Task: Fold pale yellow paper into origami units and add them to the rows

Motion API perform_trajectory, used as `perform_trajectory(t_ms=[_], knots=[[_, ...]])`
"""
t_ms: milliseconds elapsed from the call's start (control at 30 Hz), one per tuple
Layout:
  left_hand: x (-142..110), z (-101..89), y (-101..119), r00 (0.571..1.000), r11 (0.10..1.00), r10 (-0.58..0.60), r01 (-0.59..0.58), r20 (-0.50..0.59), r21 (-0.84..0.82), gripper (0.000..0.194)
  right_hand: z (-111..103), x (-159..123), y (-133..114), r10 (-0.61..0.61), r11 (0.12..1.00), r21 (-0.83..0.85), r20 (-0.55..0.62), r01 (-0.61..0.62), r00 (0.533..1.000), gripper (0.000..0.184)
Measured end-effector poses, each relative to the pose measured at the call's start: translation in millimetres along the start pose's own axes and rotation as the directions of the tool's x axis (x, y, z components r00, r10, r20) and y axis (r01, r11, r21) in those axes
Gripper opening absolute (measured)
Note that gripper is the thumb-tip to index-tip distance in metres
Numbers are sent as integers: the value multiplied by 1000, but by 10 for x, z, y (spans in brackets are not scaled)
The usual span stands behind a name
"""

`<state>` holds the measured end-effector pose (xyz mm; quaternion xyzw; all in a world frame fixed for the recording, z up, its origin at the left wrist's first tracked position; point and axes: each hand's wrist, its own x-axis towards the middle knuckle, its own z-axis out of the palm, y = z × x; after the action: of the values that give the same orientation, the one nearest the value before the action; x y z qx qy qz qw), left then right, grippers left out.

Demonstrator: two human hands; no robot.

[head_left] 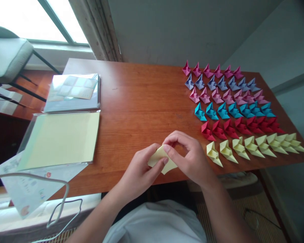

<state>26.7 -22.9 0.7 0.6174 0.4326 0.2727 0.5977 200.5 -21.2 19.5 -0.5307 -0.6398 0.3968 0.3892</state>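
Note:
A pale yellow sheet of origami paper (169, 165), partly folded, is held above the table's front edge. My left hand (142, 165) pinches its left side, thumb on top. At the paper's upper corner, my right hand (188, 153) grips with thumb and forefinger. Part of the paper is hidden behind my fingers. Just right of my right hand runs a row of yellow folded paper pieces (213, 153). Behind it are rows of red pieces (207, 131), blue ones (200, 112), pink ones (194, 96), lavender ones (189, 82) and magenta ones (186, 68).
On the table's left lie a pack of yellow paper (66, 138) and a pack (73, 104) with a creased pale square (77, 87) on it. A printed sheet (43, 189) overhangs the table (134, 101). A white cable (48, 179) crosses the lower left; a chair (10, 60) stands beyond.

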Motion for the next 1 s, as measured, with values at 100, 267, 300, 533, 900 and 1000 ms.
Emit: perform_trajectory(t_ms=[100,267,300,533,900,1000], knots=[[-3,2,15,1000,1000,3,-2,17,-19,14,1,-5,5,6,1000,0,3,-6,1000,11],[-4,-5,20,998,999,-15,16,53,-30,13,7,-12,21,36,999,27,1,-36,999,11],[-4,-7,19,998,999,-17,19,56,-31,12,6,-12,23,42,999,26,11,-43,999,11],[8,-16,26,1000,998,15,-16,21,66,22,6,2,23,6,1000,-25,2,-6,1000,15],[23,7,21,999,995,3,0,-35,95,36,41,-17,67,55,998,-2,-82,-55,995,16],[27,19,13,999,996,-12,15,-34,85,36,46,-17,71,63,998,3,-97,-63,993,16]])
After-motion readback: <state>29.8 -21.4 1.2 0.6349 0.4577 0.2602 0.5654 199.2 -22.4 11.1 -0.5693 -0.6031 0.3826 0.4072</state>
